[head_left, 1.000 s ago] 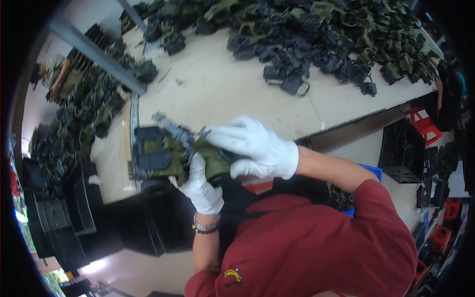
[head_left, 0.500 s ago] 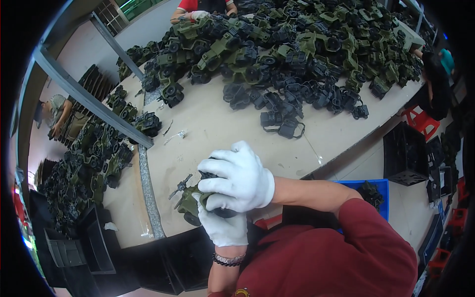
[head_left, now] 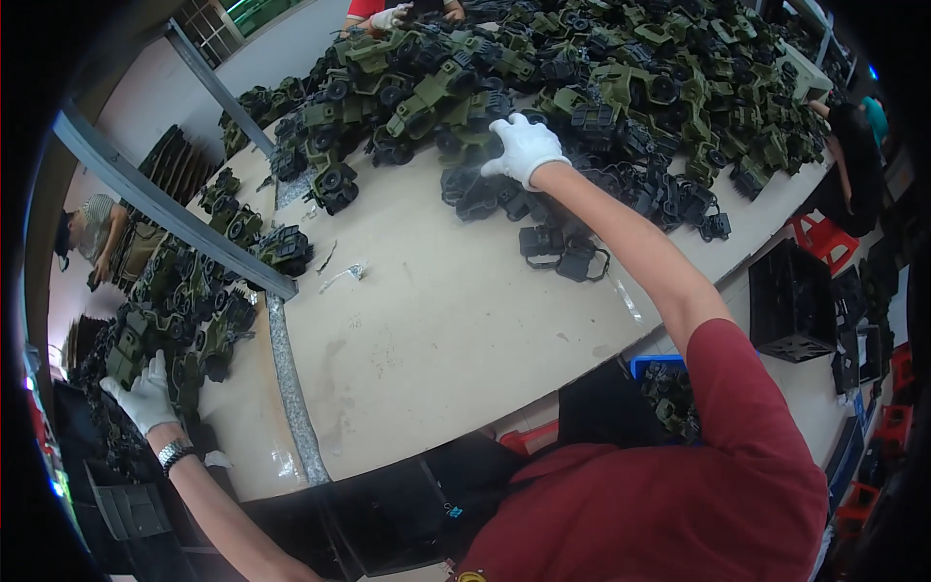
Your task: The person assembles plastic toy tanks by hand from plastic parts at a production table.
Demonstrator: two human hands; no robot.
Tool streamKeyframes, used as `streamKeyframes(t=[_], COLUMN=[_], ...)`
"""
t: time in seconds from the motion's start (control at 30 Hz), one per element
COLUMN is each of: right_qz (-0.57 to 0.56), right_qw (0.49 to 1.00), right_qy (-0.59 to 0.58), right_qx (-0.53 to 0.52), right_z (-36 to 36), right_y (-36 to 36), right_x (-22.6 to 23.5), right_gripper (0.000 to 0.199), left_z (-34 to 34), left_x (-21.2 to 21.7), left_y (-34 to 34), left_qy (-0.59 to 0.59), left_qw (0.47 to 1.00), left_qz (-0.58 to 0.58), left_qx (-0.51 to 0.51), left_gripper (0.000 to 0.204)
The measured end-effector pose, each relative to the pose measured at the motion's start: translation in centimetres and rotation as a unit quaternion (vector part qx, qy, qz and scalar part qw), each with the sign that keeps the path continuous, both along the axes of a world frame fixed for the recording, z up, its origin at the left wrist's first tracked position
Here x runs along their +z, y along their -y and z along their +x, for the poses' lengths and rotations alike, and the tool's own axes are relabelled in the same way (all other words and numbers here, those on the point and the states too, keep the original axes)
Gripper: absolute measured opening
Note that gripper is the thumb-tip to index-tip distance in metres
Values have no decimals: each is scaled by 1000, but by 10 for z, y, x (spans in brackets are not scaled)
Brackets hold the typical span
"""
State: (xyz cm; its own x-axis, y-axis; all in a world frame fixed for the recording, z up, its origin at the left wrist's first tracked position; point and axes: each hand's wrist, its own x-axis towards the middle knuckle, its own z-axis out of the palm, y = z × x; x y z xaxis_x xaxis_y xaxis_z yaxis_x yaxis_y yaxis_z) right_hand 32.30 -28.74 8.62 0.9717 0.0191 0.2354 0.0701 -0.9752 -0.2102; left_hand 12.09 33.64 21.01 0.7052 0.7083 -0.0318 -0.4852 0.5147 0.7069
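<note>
My right hand point(head_left: 525, 145), in a white glove, is stretched far across the beige table point(head_left: 436, 320). Its spread fingers come down on the black plastic toy parts point(head_left: 572, 254) at the edge of a big heap of green toy military vehicles point(head_left: 436, 82). Nothing is visibly gripped in it. My left hand point(head_left: 145, 396), also gloved and with a wristwatch, reaches out to the far left. There its open fingers rest against a second heap of green toy vehicles point(head_left: 179, 310) beside the table.
A grey metal bar point(head_left: 165, 206) crosses the left side. Black crates point(head_left: 795, 301), a blue bin of parts point(head_left: 669, 388) and red stools point(head_left: 822, 238) stand to the right. Other people work at the left point(head_left: 92, 233), at the top point(head_left: 388, 15) and at the right point(head_left: 853, 145).
Both hands held one green toy vehicle close to my body. Now they are apart: the left has swung out to the left heap, the right has reached to the far pile, and the toy is gone from them.
</note>
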Motion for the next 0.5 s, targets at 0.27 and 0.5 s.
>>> streamKeyframes(t=[0.27,0.5], right_qz=[304,420], right_qw=[950,887], right_qy=[69,34], right_qx=[9,188], right_z=[38,-17], right_y=[37,33], right_x=[-15,75], right_gripper=[55,58], left_z=[4,-1], left_x=[-96,-97], left_y=[165,269], left_qy=[-201,-65], left_qw=[917,745], left_qz=[344,655], left_qx=[-34,-112], left_gripper=[47,49])
